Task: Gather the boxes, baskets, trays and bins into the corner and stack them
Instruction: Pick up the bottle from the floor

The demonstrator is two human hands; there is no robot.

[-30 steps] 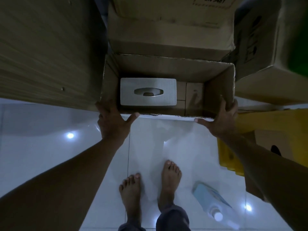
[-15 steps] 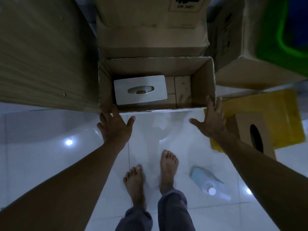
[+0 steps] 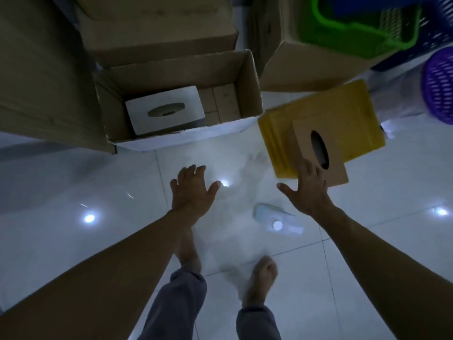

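The open cardboard box [image 3: 247,89] stands on the floor against the stacked cartons [image 3: 159,28], with a white tissue box [image 3: 165,110] inside; this part appears placed. Left hand [image 3: 193,190] and right hand [image 3: 306,192] are both spread, fingers apart, holding nothing. The right hand is at the near edge of the brown box [image 3: 304,133] on the yellow bin [image 3: 338,109]; contact cannot be confirmed. These two, and likely the purple basket [image 3: 438,84], remain to stack.

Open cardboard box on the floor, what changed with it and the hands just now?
Both hands let go of the near corners of the open cardboard box. The left hand hangs open over the floor; the right hand swung right toward the brown tissue box on the yellow bin. The box stayed put, white tissue box inside.
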